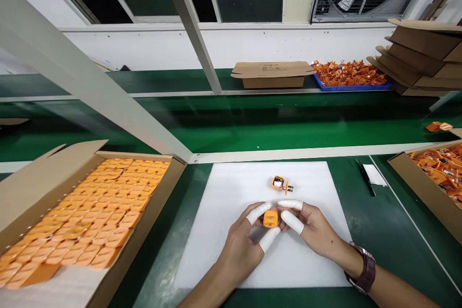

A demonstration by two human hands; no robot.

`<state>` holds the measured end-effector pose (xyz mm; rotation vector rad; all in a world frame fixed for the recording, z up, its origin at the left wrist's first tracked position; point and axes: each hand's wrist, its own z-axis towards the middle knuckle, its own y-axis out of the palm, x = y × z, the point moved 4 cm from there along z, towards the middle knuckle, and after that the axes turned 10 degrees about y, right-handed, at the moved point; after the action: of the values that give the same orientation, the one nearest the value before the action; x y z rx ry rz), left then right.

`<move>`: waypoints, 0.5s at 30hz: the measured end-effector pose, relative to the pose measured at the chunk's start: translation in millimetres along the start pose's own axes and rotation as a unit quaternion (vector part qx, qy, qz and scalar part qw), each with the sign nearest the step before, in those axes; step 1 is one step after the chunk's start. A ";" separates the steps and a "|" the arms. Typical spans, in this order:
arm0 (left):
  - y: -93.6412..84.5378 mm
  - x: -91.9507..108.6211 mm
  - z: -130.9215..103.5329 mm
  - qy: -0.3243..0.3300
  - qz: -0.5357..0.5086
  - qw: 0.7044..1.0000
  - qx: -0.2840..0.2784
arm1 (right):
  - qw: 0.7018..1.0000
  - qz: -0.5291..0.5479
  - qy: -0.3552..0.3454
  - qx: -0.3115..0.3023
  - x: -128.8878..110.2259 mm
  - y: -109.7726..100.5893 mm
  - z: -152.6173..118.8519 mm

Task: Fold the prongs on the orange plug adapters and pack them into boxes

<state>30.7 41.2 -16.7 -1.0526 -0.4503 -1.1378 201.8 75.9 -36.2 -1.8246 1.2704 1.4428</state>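
Over a white sheet (pixel 216 231), both of my hands hold one small orange plug adapter housing (pixel 270 219). My left hand (pixel 245 238) pinches it from the left, thumb below and index finger above. From the right, my right hand (pixel 310 226) closes its fingertips at the housing's side; what lies between them is hidden. White finger cots cover the thumbs and index fingers. Just beyond my hands lies a second orange housing (pixel 277 182), opened, with a plate bearing two metal prongs (pixel 288 187) beside it.
At left stands an open carton (pixel 151 211) with rows of orange adapters. At right is a carton (pixel 426 192) of loose orange parts, near a black pen-like tool (pixel 365 178). A blue tray (pixel 353 87) of parts and stacked cartons (pixel 422 57) sit behind. A slanted metal post (pixel 108 91) rises left.
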 end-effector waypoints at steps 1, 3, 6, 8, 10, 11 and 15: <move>-0.9 0.7 0.5 0.007 0.009 1.000 0.000 | 1.000 0.001 0.001 -0.002 0.8 -0.2 -0.2; -1.4 1.4 0.7 0.015 0.021 1.000 -0.002 | 1.000 -0.004 0.002 -0.004 2.4 -0.5 -0.6; -0.5 1.0 -0.2 0.002 0.004 1.000 -0.006 | 1.000 -0.018 0.005 -0.001 2.5 -0.9 -1.5; -0.2 0.4 -0.4 -0.031 -0.043 0.998 -0.017 | 1.000 -0.023 0.008 0.001 0.3 -0.9 -2.0; -0.2 -0.5 0.8 -0.088 -0.122 0.988 -0.046 | 1.000 -0.024 0.007 0.000 -2.5 -0.8 -2.4; -0.2 -0.8 1.9 -0.121 -0.166 0.976 -0.065 | 1.000 -0.024 0.007 -0.001 -3.2 -0.7 -2.5; -2.6 -1.7 7.6 -0.207 -0.270 0.935 -0.098 | 1.000 -0.025 0.012 -0.003 -0.4 -0.7 -2.4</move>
<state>29.2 48.5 -13.2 -1.4005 -1.0234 -1.4659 203.5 74.5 -35.2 -1.8694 1.2246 1.4037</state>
